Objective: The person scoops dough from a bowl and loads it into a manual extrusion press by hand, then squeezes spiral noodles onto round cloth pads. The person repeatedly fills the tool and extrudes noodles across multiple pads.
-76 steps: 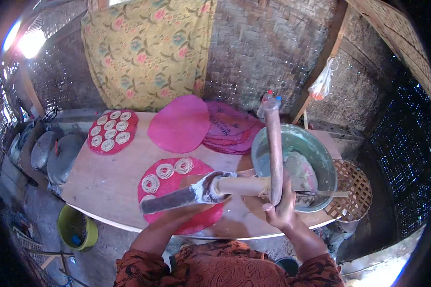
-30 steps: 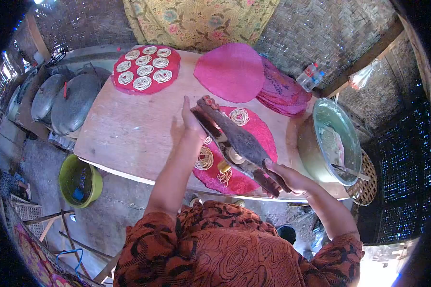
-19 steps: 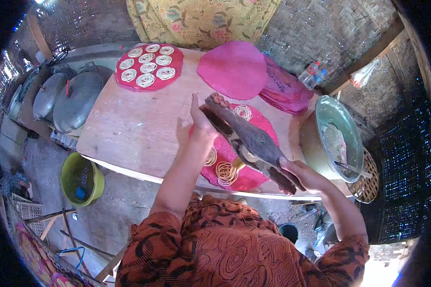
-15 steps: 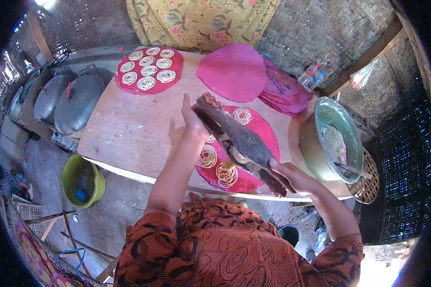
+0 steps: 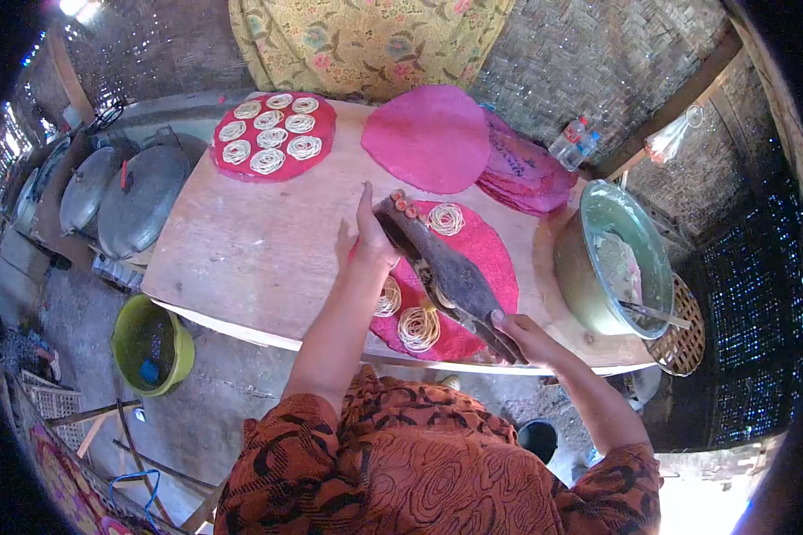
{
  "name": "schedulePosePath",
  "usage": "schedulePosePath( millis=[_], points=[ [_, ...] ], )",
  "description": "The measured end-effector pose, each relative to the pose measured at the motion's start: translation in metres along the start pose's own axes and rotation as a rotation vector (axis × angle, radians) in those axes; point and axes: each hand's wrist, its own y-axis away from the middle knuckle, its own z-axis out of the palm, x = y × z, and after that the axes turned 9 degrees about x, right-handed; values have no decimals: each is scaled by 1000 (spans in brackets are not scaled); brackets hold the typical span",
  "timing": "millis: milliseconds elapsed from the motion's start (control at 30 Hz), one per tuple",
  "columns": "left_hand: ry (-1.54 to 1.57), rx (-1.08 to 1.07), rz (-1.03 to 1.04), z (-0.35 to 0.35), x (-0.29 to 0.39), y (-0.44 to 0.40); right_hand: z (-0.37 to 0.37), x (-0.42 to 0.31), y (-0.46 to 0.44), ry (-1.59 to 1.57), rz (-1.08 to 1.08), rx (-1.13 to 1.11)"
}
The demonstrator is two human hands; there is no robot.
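Both my hands hold a dark wooden hand press [image 5: 462, 275], tilted across a pink round sheet [image 5: 495, 241] at the table's front edge. My left hand [image 5: 376, 236] is closed around its far end, fingertips showing over the top. At its near end, my right hand [image 5: 528, 341] is wrapped around the handles with the thumb on top. Below the press, pale yellow strands lie in a coil [image 5: 418, 330]. Another coil [image 5: 446, 218] lies at the sheet's far side, and one at the left is partly hidden by my left arm.
A red round sheet [image 5: 323, 168] with several whiter coils lies back left. Pink sheets [image 5: 426, 138] are stacked at the back. A green tub [image 5: 567, 276] with pale dough stands right. Lidded pots [image 5: 143, 201] stand left; a yellow-green basin [image 5: 180, 357] is on the floor.
My left hand and the far end of the press have shifted slightly right and toward me. The near end has moved a little left with my right hand. Both hands keep their hold.
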Motion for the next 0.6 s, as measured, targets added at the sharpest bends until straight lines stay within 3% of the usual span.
schedulePosePath(
  millis=[167, 300, 367, 600],
  points=[
    [-88, 35, 35, 54, -18, 11, -24, -9, 21, -249, 71, -86],
    [-83, 31, -8, 5, -59, -15, -43, -9, 41, -160, 219, -49],
    [8, 156, -77, -12, -74, -27, -51, 0, 41, -192, 328, -57],
    [47, 53, -117, 13, -62, -32, -44, 2, 32, -105, 234, 58]
  ],
)
